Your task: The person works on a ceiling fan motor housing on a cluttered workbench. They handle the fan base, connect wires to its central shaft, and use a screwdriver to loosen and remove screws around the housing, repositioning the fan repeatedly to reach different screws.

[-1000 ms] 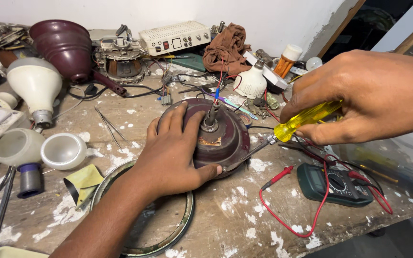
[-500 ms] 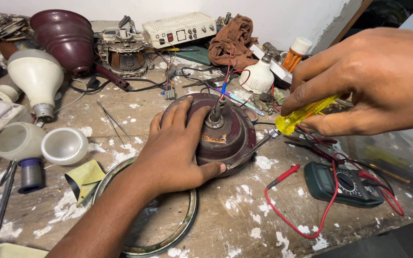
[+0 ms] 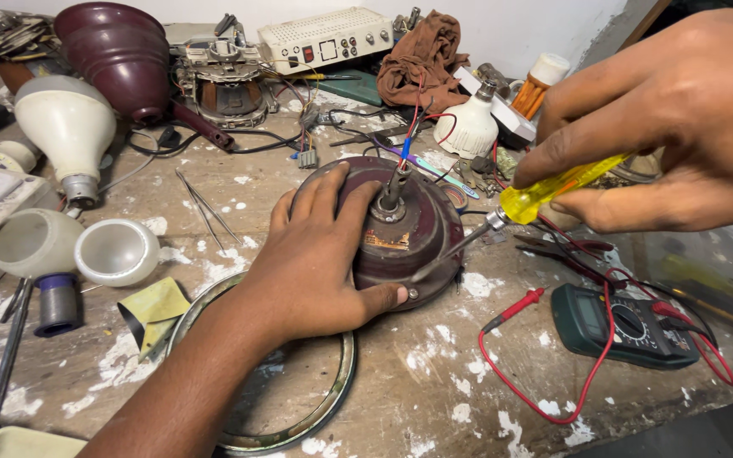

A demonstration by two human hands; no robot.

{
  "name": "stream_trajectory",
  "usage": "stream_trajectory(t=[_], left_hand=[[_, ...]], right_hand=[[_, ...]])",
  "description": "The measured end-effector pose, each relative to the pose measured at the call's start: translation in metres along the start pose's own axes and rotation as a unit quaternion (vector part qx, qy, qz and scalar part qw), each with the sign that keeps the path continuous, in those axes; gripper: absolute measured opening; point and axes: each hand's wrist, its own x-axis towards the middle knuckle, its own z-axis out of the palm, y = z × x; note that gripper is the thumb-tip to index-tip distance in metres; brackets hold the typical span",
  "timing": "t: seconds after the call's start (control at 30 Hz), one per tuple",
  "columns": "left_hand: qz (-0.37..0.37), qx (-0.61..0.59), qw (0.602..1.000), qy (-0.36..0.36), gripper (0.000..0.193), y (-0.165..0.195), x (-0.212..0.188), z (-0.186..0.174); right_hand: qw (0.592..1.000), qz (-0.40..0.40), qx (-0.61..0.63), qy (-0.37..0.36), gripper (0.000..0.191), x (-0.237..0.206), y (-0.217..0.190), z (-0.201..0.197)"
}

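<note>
While the maroon fan motor (image 3: 400, 233) sits mid-frame on the workbench (image 3: 468, 399), left hand (image 3: 316, 254) lies spread flat on it; right hand (image 3: 663, 127) pinches yellow screwdriver (image 3: 545, 191), tip at motor rim; multimeter (image 3: 621, 326) lower right; metal ring (image 3: 332, 399) below.

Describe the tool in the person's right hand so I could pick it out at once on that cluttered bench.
Start at the round maroon motor housing mid-bench, pinned under the left hand. A thin metal shaft slants up from its rim into the right hand: the screwdriver. Its clear yellow handle is the only bright yellow thing there; the green multimeter lies flat below.
</note>
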Motion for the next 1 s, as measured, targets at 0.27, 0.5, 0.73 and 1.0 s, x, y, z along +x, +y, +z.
stream_trajectory(t=[0.27,0.5,0.73,1.0], left_hand=[[0.001,0.0,1.0,0.001,0.118,0.0,0.001,-0.001],[0.004,-0.001,1.0,0.002,0.118,0.0,0.001,0.0],[0.009,0.0,1.0,0.008,0.118,0.0,0.001,0.0],[0.012,-0.012,1.0,0.02,0.114,0.0,-0.001,-0.001]], right_hand=[[0.999,-0.016,0.03,-0.011,0.046,0.002,0.003,0.008],[0.995,-0.093,0.018,0.023,0.046,-0.003,0.011,0.012],[0.993,-0.02,-0.037,-0.11,0.052,0.019,-0.004,-0.003],[0.995,-0.03,0.085,0.052,0.04,-0.013,0.045,0.031]])
